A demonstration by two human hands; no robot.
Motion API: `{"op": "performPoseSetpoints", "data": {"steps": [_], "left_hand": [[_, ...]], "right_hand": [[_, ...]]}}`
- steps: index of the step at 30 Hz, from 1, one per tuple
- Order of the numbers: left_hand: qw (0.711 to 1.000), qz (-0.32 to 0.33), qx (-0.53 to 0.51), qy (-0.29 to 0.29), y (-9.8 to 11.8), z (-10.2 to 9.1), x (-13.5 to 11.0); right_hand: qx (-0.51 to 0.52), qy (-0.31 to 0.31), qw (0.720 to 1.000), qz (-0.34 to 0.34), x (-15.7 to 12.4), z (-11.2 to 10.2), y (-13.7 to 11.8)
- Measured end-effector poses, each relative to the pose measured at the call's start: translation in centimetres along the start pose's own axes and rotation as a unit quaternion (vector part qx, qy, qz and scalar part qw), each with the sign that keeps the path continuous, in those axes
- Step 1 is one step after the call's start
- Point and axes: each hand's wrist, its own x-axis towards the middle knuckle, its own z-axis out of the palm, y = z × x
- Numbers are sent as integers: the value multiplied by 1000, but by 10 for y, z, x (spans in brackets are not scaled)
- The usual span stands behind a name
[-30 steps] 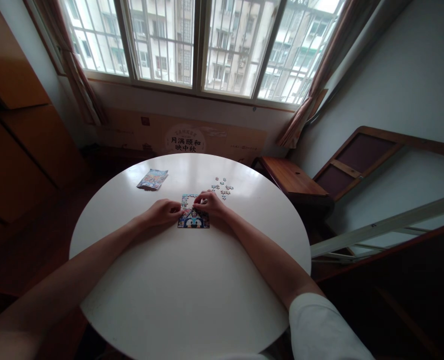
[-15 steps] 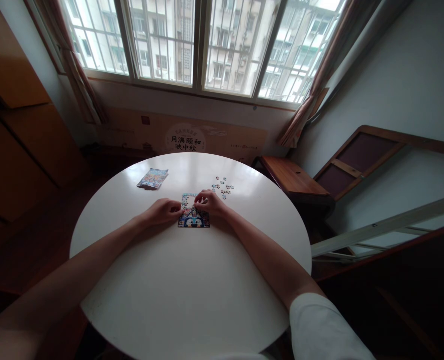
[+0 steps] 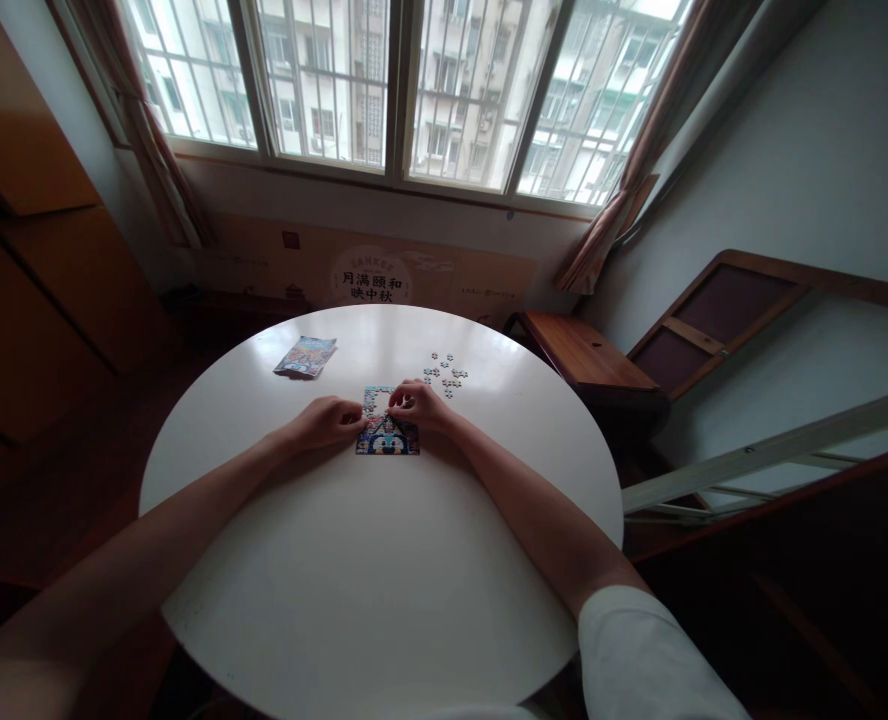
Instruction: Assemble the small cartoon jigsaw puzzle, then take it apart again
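2 bare hands meet just above the middle of the frame, on a round white bench (image 3: 369,590) that fills the centre of the view. Between them lies a small colourful jigsaw puzzle (image 3: 388,443), a flat rectangle, partly assembled, with a pale gap near its upper left corner. The left hand (image 3: 329,421) lies at the puzzle's left edge, its fingers curled inward with the tips touching that edge; whether they grip anything cannot be told. The right hand (image 3: 418,405) rests over the puzzle's upper right part, its fingers drawn together at the tips above the gap; the spot is too small to show if a piece sits between them. Both forearms stretch back toward the lower corners of the frame, the right one ending in a white sleeve (image 3: 650,650) at the lower right. Near the right hand, above and to its right, about 10 loose pieces (image 3: 445,373) lie scattered on the bench. Well apart, to the upper left of the hands, a printed packet (image 3: 305,356) lies flat. Beyond the bench's far edge, a long cardboard box (image 3: 373,277) with printed characters stands under the barred window (image 3: 406,90).
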Motion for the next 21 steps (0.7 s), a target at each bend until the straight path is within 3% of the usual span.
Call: {"op": "performPoseSetpoints", "data": {"steps": [21], "left_hand": [[1000, -2, 12, -1, -1, 0, 0]], "right_hand": [[-20, 1, 1000, 2, 1, 2, 2]]}}
